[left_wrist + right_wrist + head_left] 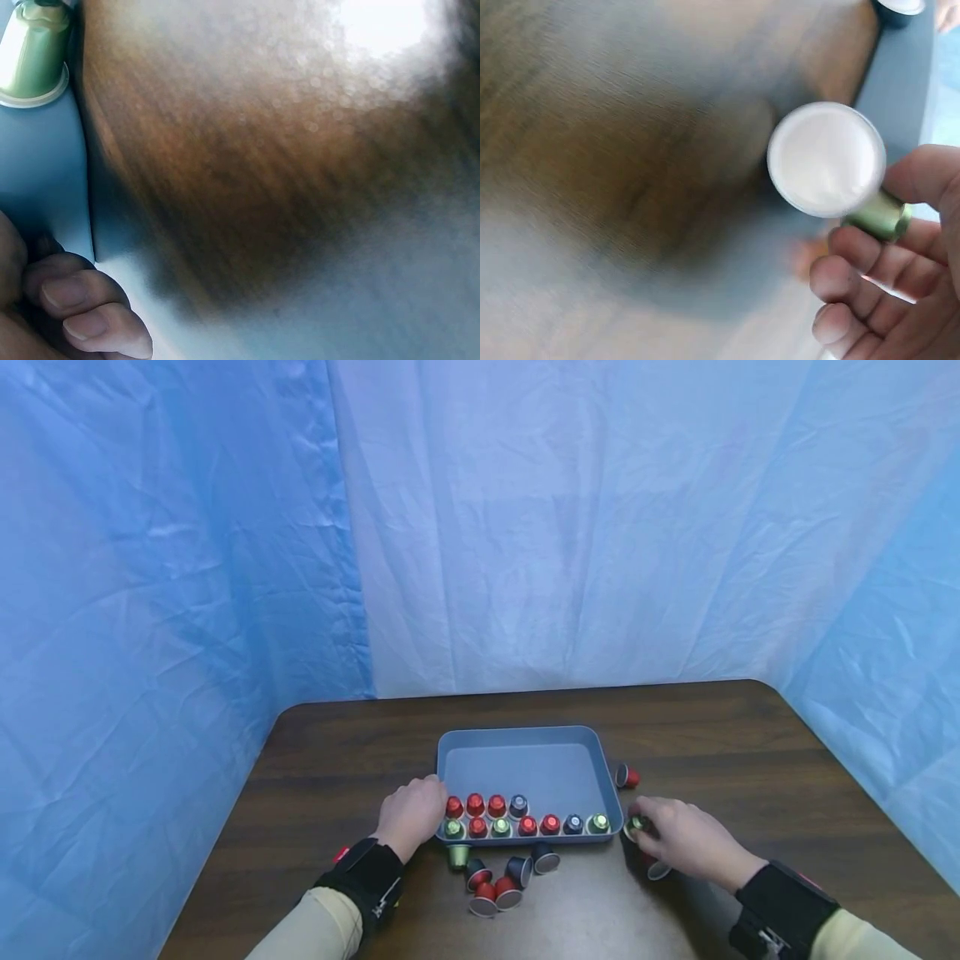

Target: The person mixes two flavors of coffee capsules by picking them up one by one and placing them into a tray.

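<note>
- Your right hand (686,842) pinches a green capsule (874,214) between thumb and fingertips, foil face (826,159) turned outward, just off the tray's near right corner above the table.
- Your left hand (411,814) rests against the left wall of the blue tray (525,735). In the left wrist view its fingers (82,304) are curled beside the wall, but you cannot tell whether they actually grip the rim or only lean on it.
- Inside the tray, capsules stand in two rows along the near edge: a front row (525,826) of red, green and dark ones reaching nearly across, and a shorter second row (485,805) behind it at the left.
- The far part of the tray is bare, so by that measure the filling looks under way rather than near its end.
- Left outside: a cluster of loose capsules (498,877) lying on the wooden table (337,752) just in front of the tray, one red capsule (627,777) past the right wall, and another partly hidden under your right hand.
- The green capsule in your grasp is not yet in the tray.
</note>
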`<state>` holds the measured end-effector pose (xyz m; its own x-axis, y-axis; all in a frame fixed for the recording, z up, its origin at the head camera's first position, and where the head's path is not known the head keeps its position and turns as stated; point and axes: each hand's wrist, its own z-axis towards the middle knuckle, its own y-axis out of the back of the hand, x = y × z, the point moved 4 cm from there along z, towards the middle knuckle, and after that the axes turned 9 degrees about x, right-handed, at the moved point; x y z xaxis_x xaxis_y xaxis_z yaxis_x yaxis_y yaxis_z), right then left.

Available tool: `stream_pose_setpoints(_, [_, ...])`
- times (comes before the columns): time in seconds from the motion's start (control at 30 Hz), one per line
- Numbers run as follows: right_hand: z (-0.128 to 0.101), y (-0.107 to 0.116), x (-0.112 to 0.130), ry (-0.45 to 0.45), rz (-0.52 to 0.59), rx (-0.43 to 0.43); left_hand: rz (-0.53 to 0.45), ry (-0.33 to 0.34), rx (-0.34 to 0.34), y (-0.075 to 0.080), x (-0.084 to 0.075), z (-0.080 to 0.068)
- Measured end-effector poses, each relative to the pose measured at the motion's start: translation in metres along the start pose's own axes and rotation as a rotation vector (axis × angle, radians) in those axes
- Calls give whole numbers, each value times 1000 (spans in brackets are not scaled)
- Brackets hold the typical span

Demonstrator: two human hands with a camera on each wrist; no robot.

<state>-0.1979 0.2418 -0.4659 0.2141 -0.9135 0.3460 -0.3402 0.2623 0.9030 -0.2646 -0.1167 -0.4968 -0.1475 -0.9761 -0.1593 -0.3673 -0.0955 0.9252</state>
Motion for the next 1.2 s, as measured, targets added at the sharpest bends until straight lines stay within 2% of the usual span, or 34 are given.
stream_pose_setpoints(0.3, [-2,26,10,119,14,-61,-18,6,-2,0,0,1])
stream_pose_setpoints(0.6, [-3,49,20,161,0,-80,-1,1,-9,0,-1,1])
stream_pose_setpoints(0.8, [-2,57,23,127,-4,-77,-17,7,-13,0,0,0])
stream_pose_setpoints(1.0, [2,61,32,183,-29,-92,-36,13,-19,0,0,1])
stream_pose_setpoints(1.2, [14,61,47,228,-60,-87,-9,5,-16,0,-1,1])
